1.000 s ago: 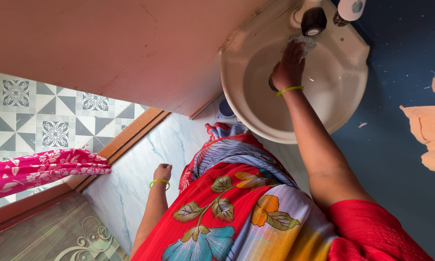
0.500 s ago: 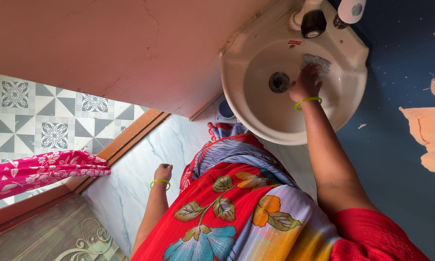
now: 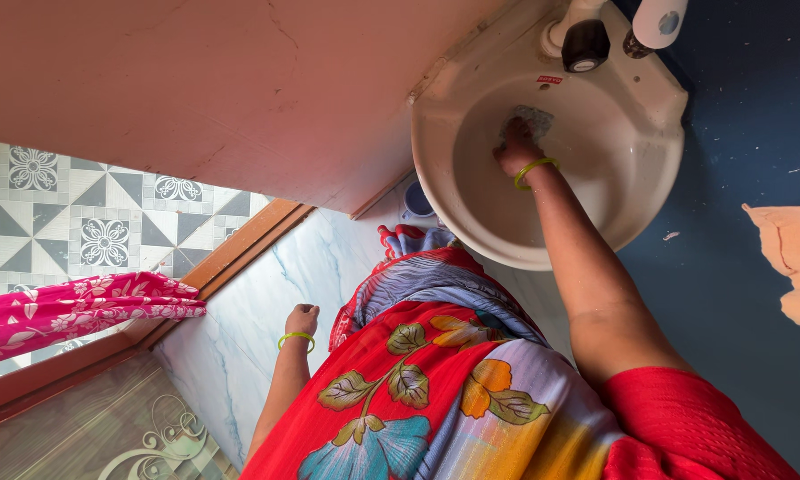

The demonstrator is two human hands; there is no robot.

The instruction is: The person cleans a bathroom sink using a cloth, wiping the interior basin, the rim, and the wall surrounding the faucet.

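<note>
My right hand (image 3: 517, 149) is inside the white wash basin (image 3: 635, 191), fingers closed on a grey scrub pad (image 3: 530, 120) pressed against the bowl below the tap. The hand covers the drain. A green bangle (image 3: 533, 167) circles that wrist. My left hand (image 3: 301, 319) hangs at my side in a loose fist with nothing in it, another green bangle (image 3: 295, 337) on its wrist. A dark tap (image 3: 582, 43) and a white fitting (image 3: 659, 20) sit at the basin's back rim.
A pink wall (image 3: 240, 89) runs left of the basin and a dark blue wall (image 3: 747, 160) with peeling paint right of it. Below lie a pale marble floor (image 3: 266, 293), a wooden door frame (image 3: 240, 249), patterned tiles (image 3: 80, 213) and a pink floral cloth (image 3: 71, 311).
My right hand slid the scrub pad from the right side of the bowl back to the left, over the drain. My left hand stayed still.
</note>
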